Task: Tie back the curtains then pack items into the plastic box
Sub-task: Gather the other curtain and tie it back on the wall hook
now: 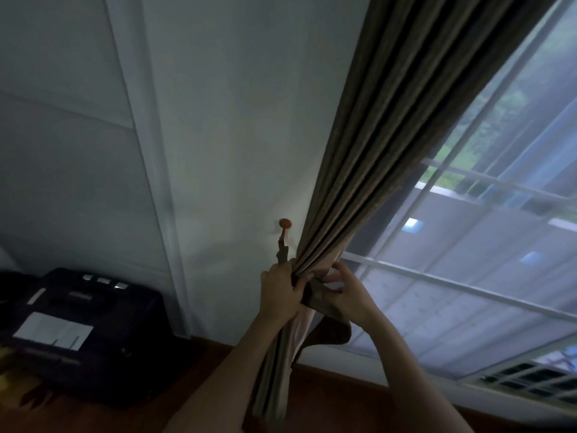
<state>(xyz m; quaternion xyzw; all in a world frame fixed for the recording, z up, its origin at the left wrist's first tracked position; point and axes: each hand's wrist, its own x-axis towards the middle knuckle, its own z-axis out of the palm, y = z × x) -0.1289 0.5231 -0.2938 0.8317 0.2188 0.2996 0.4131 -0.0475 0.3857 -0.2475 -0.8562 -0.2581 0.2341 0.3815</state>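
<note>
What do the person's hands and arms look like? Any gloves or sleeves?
The left hand and the right hand are bare: no gloves, and no rings or watch that I can see. The forearms are bare too, with no sleeves in view. The room is dim, so tiny marks wouldn't show.

Brown curtain (384, 145), orange-red knob (285, 223)

A dark boxy machine (78, 332) sits low against the white wall (234, 120), left of the window (487, 242).
</note>
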